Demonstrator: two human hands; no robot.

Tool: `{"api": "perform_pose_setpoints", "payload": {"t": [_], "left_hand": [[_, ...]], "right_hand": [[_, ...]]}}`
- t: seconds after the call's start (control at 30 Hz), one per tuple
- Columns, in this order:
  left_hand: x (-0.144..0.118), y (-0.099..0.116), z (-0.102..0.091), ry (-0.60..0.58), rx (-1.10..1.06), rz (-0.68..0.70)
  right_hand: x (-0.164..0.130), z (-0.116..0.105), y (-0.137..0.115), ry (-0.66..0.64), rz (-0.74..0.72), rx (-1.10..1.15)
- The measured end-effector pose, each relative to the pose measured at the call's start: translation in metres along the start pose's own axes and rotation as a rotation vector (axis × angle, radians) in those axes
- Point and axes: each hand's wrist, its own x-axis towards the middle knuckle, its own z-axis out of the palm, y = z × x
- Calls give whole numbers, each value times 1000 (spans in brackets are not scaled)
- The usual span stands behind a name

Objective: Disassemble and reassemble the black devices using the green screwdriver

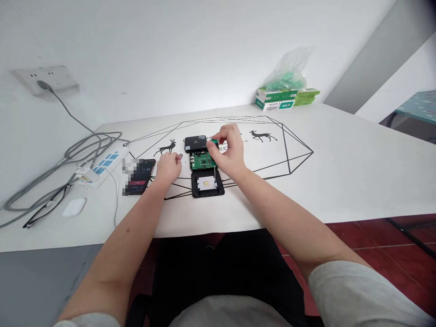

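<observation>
My right hand (229, 152) pinches the green handle of a screwdriver (215, 175), whose thin shaft points down over the right side of an opened electronic box. A green circuit board (201, 160) lies in the middle, partly covered by my right fingers. In front of it is a black cover (220, 191) with a silvery metal plate (204, 183) inside. Behind the board sits a black casing (195, 143) with small labels. My left hand (169, 166) rests closed on the table left of the board, fingertips together; whatever they may hold is too small to make out.
A phone (138, 187) lies left of my left hand. Farther left are a power strip (105, 164) with grey cable, glasses (47, 206) and a white earphone case (74, 207). Green-and-white boxes (275, 100) under a plastic bag (289, 72) stand against the wall.
</observation>
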Motion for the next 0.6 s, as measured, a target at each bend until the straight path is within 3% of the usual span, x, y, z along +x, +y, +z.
{"api": "perform_pose_setpoints", "payload": {"t": [0.3, 0.6], "left_hand": [[-1, 3, -1, 8, 5, 31], [-3, 7, -4, -20, -25, 32]], "right_hand": [[-7, 5, -2, -26, 165, 100], [-1, -2, -9, -47, -65, -37]]}}
